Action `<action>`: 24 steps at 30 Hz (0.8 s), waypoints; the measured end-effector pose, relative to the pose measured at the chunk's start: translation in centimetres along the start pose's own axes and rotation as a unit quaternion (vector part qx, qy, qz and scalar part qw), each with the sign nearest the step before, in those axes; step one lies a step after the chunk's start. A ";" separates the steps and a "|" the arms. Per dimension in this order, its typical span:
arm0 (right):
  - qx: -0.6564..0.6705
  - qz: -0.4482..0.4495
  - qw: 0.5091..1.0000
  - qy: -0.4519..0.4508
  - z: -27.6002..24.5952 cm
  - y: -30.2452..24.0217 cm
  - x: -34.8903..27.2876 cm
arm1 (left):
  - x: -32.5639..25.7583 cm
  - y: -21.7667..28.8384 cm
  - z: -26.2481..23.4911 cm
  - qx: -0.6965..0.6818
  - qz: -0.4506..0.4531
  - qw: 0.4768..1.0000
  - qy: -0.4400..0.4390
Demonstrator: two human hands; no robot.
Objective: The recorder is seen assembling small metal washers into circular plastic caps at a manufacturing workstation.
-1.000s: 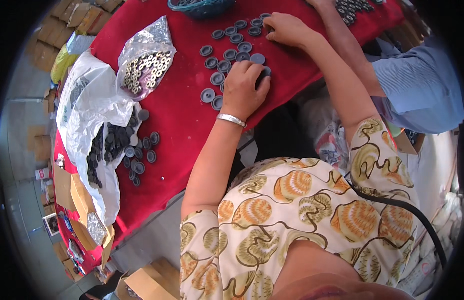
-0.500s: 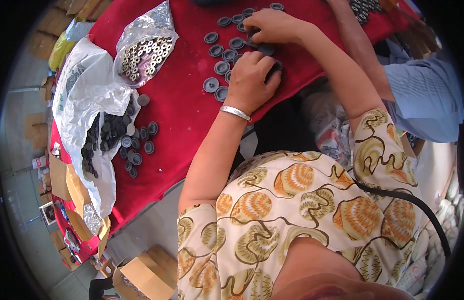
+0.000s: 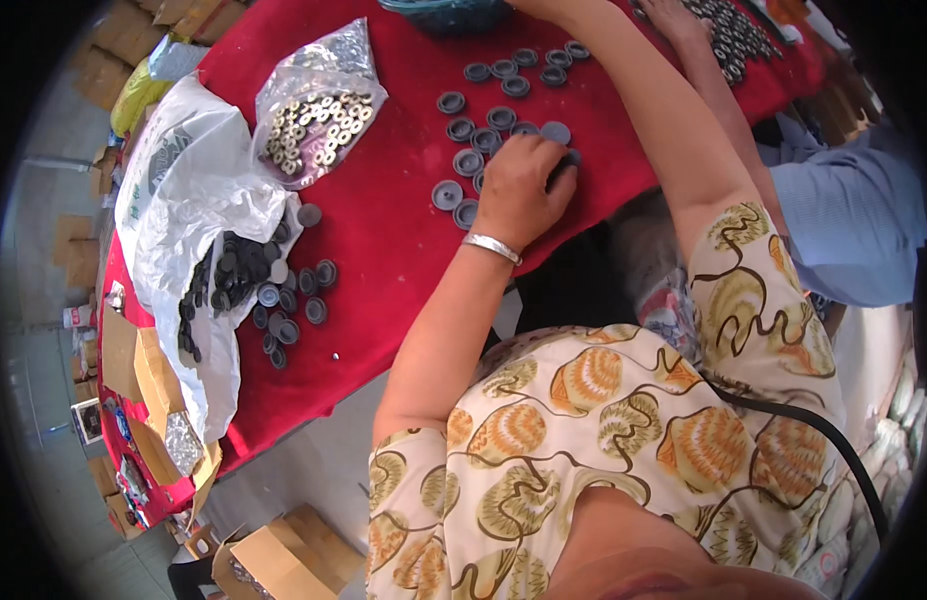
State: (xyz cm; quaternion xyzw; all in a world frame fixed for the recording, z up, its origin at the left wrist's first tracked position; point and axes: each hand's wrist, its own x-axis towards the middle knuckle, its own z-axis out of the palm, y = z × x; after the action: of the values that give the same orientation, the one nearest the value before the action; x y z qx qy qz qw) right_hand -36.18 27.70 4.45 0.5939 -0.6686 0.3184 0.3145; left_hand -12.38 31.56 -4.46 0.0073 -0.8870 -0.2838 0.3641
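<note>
My left hand (image 3: 526, 192), with a silver bracelet at its wrist, rests palm down on the red cloth among dark grey round caps (image 3: 468, 162). Its fingers curl inward, and what lies under them is hidden; a grey cap (image 3: 556, 132) shows just beyond the knuckles. Several more caps lie in loose rows to its left and farther away. My right hand (image 3: 546, 6) reaches to the far edge of the picture beside a blue basket (image 3: 446, 16). Its fingers are cut off from view.
A clear bag of pale ring-shaped parts (image 3: 319, 130) lies left of the caps. Nearer, dark discs (image 3: 246, 268) spill from a white plastic bag (image 3: 199, 150). Another person's arm (image 3: 719, 110) reaches in at the right, near many small dark parts (image 3: 741, 45). Cardboard boxes (image 3: 294, 550) stand below left.
My right hand has left the caps and moved away to the far edge, beside the blue basket, which shows more now. My left hand stays at the caps. The whole view has shifted slightly.
</note>
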 end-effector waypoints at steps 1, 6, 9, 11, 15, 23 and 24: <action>0.002 0.004 1.000 -0.007 -1.0 -0.3 -1.1 | 0.0 -0.2 -0.1 0.002 0.010 1.000 0.015; 0.303 0.205 0.898 -0.244 -5.4 -3.2 -10.5 | 0.2 -1.4 -0.1 0.033 0.025 0.999 0.010; 0.329 0.280 0.861 -0.267 -6.4 -4.9 -14.5 | 0.1 -2.1 0.2 0.063 0.006 0.998 0.024; 0.215 0.109 0.950 -0.197 -5.6 -6.0 -15.8 | 0.1 -2.2 0.2 0.042 -0.024 0.998 0.048; 0.076 0.103 0.957 -0.259 -5.3 -6.8 -15.7 | -0.2 -2.6 -0.1 0.043 -0.060 0.993 0.093; 0.007 0.183 0.958 -0.220 -5.0 -3.9 -16.0 | 0.0 -3.6 0.0 0.078 -0.022 0.988 0.128; 0.023 0.175 0.969 -0.175 -4.8 -3.8 -16.3 | -0.1 -3.7 -0.2 0.078 -0.020 0.988 0.129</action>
State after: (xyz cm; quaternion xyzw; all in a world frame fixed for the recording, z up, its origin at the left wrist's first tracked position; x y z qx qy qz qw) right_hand -30.62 40.89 -5.47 0.5213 -0.7991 0.2752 0.1180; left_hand -12.93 28.38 -6.27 0.0902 -0.8519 -0.2175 0.4677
